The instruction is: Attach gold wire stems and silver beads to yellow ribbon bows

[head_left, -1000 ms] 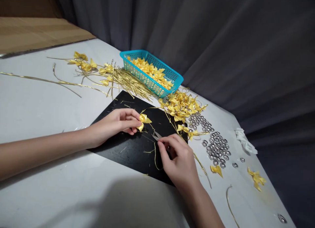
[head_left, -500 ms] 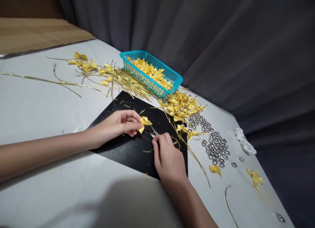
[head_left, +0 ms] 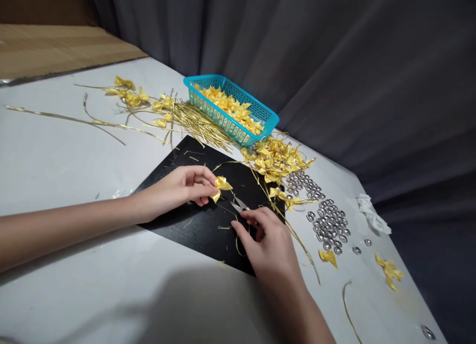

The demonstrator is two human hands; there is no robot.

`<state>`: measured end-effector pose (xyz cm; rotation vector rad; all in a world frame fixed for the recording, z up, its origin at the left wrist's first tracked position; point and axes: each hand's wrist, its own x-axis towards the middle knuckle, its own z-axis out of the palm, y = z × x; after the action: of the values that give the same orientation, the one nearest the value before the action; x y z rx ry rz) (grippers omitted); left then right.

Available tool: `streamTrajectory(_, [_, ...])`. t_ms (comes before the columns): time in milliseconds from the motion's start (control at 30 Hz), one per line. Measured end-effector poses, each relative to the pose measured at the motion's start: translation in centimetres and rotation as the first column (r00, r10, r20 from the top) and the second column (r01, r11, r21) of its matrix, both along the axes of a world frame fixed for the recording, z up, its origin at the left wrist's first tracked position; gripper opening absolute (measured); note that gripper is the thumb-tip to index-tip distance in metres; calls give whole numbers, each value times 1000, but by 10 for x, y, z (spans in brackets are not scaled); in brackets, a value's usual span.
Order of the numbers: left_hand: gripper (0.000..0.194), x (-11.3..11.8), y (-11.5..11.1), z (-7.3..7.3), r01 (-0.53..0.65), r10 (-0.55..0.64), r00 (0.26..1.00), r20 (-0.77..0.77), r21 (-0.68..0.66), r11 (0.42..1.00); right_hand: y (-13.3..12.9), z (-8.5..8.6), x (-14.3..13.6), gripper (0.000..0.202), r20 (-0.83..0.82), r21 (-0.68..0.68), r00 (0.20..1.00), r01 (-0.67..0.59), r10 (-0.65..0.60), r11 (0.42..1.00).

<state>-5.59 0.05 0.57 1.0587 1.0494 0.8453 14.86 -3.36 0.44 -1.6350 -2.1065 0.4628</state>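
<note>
My left hand (head_left: 186,188) pinches a yellow ribbon bow (head_left: 222,184) between thumb and fingertips, above the black mat (head_left: 167,220). A thin gold cord runs up and back from near the bow. My right hand (head_left: 269,235) is closed around small scissors (head_left: 240,204), whose two pointed blades stand apart and face the bow without touching it. The handles are mostly hidden by the fingers. Short gold cord clippings lie scattered on the mat.
A teal basket (head_left: 275,120) of yellow bows stands behind the mat. Beside it lie gold cords (head_left: 203,126), a pile of bows with cords (head_left: 275,158) and silver rings (head_left: 329,225). White crumpled material (head_left: 373,215) lies at the right, before a dark curtain (head_left: 334,76).
My right hand has shifted slightly right and down, its thumb now apart from the index finger, and more of the scissors shows. The left hand still holds the bow. The whole view has shifted slightly.
</note>
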Motion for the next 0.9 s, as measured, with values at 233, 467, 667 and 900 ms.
streamTrajectory(233, [14,1,-1,-1,56,-46,995,-87,110,992,-3,-12,-10,19,72,93,997,-31,24,995])
streamTrajectory(467, [8,1,-14,4,428,-154,868,-472,556,713,-2,3,-6,13,-268,-133,963,-72,34,988])
streamTrajectory(667, [7,5,-25,7,471,-186,865,-465,627,621,-8,17,-11,14,-440,-248,897,-164,39,955])
streamTrajectory(900, [8,8,-27,6,456,-276,887,-371,599,658,-6,22,-12,14,-479,-303,877,-192,25,933])
